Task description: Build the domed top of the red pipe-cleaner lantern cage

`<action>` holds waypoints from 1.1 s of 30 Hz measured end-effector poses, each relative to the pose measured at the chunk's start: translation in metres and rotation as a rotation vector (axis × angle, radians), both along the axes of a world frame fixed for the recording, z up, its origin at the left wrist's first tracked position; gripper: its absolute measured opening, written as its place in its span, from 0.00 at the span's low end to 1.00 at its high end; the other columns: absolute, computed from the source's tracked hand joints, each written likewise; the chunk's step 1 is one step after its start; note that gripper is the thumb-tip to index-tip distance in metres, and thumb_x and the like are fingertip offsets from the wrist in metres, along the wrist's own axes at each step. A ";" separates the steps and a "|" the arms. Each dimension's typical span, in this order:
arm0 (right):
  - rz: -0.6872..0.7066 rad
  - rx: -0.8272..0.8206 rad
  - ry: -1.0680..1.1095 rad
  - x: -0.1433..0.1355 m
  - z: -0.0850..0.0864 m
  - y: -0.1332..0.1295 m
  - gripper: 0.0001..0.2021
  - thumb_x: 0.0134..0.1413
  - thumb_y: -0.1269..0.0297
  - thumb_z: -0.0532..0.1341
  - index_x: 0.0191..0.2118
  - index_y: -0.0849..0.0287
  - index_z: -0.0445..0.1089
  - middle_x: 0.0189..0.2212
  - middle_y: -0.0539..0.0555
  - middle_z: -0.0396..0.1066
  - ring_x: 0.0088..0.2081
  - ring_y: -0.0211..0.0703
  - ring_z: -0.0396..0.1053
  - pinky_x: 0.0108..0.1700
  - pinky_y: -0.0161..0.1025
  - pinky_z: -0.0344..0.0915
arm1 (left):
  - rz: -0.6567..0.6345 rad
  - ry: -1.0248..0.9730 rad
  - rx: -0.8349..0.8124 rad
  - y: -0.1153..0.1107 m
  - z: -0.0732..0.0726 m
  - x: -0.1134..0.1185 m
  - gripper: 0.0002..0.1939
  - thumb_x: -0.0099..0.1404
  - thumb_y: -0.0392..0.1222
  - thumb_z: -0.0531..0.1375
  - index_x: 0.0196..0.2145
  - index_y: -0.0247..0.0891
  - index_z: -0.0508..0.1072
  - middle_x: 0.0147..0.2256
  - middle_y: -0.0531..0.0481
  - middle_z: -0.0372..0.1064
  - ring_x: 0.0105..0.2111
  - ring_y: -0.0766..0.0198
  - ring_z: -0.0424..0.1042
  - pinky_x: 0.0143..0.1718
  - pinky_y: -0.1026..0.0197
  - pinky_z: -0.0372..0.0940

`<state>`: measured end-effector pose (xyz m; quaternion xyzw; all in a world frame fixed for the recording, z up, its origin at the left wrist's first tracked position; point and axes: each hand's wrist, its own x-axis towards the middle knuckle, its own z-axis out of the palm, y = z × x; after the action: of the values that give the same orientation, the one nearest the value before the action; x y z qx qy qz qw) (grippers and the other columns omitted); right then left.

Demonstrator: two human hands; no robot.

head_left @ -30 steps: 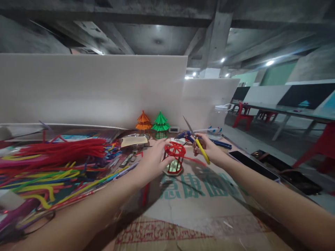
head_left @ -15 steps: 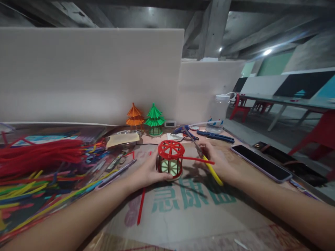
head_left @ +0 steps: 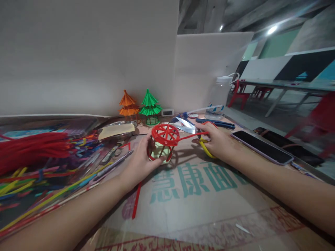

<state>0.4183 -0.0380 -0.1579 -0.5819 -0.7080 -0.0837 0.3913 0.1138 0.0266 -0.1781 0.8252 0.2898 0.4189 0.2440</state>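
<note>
A small cage-like craft model (head_left: pixel 165 135), with a red spoked wheel on top and a pale round base, leans in the grip of my left hand (head_left: pixel 141 155). My fingers wrap its left side, the thumb across the lower front. From the wheel's rim a red fuzzy strip (head_left: pixel 192 136) sticks out rightward to my right hand (head_left: pixel 217 140). That hand is closed on yellow-handled scissors (head_left: pixel 188 128). Their blades are spread and point left, just behind the strip and close to the wheel. Whether my right fingers also touch the strip's end, I cannot tell.
Behind stand an orange pagoda model (head_left: pixel 128 103) and a green pagoda model (head_left: pixel 150 106). Red pipe cleaners (head_left: pixel 34 150) and coloured scraps cover the left. A metal dish (head_left: pixel 117 129), a water bottle (head_left: pixel 217 99), a blue cutter (head_left: pixel 215 123) and a phone (head_left: pixel 261 146) lie around.
The scissors have swung so their blades spread leftward toward the wheel. The craft model is tilted more, its strip now angled upward to the right. My view has dipped lower.
</note>
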 end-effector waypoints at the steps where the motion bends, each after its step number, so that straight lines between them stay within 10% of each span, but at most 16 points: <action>1: -0.007 0.025 -0.035 0.001 0.001 0.001 0.24 0.57 0.49 0.65 0.56 0.54 0.71 0.46 0.60 0.72 0.44 0.54 0.73 0.46 0.49 0.71 | 0.010 -0.014 -0.008 0.000 -0.001 0.000 0.39 0.60 0.47 0.68 0.64 0.39 0.57 0.59 0.37 0.64 0.56 0.49 0.70 0.58 0.45 0.66; 12: -0.047 0.109 -0.314 -0.018 0.009 -0.018 0.13 0.61 0.51 0.62 0.38 0.56 0.72 0.40 0.60 0.73 0.41 0.52 0.72 0.39 0.43 0.68 | 0.007 -0.051 -0.066 -0.002 0.001 0.002 0.36 0.60 0.51 0.68 0.60 0.40 0.60 0.53 0.40 0.69 0.48 0.51 0.74 0.50 0.46 0.70; 33: -0.007 0.014 -0.248 -0.015 0.006 -0.013 0.14 0.60 0.51 0.64 0.43 0.55 0.70 0.41 0.57 0.71 0.44 0.53 0.71 0.43 0.45 0.69 | 0.053 -0.105 0.053 -0.004 -0.001 0.000 0.37 0.60 0.48 0.69 0.62 0.41 0.59 0.55 0.39 0.67 0.54 0.50 0.71 0.55 0.46 0.68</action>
<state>0.4029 -0.0514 -0.1520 -0.5670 -0.7482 -0.1613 0.3045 0.1136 0.0224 -0.1789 0.8002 0.2873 0.4756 0.2258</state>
